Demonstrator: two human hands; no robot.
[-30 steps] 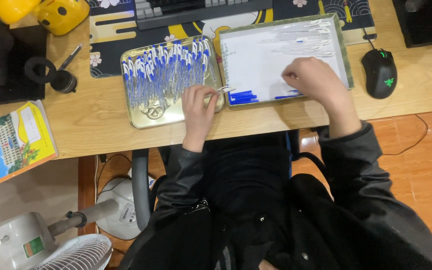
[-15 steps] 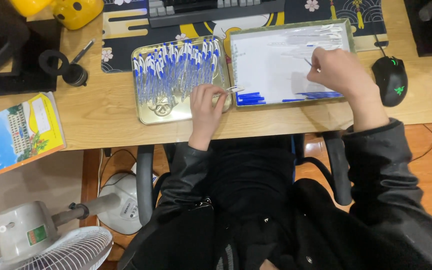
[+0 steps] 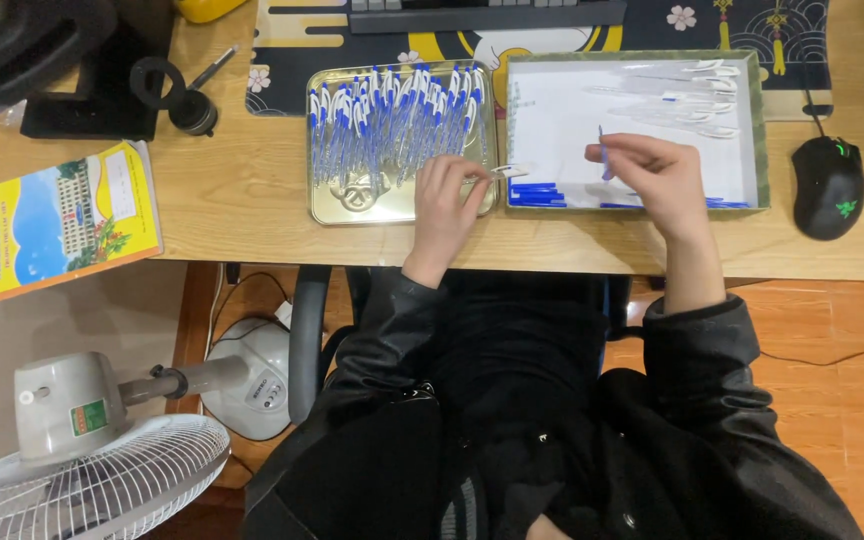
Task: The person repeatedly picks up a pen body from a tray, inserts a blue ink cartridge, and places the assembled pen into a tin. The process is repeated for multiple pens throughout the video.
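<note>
You hold a clear pen barrel (image 3: 508, 171) in your left hand (image 3: 444, 200), fingers pinched on it, just over the edge of the gold tin tray (image 3: 337, 205) full of blue and white pens (image 3: 392, 120). Your right hand (image 3: 652, 180) pinches what looks like a thin blue refill (image 3: 601, 153) above the white tray (image 3: 758, 130). Both trays sit side by side on the bench (image 3: 242, 190). A black mouse (image 3: 827, 187) lies to the right.

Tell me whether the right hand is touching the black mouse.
Apart. The head view shows the right hand raised over the white tray, with bare desk between it and the black mouse.
</note>
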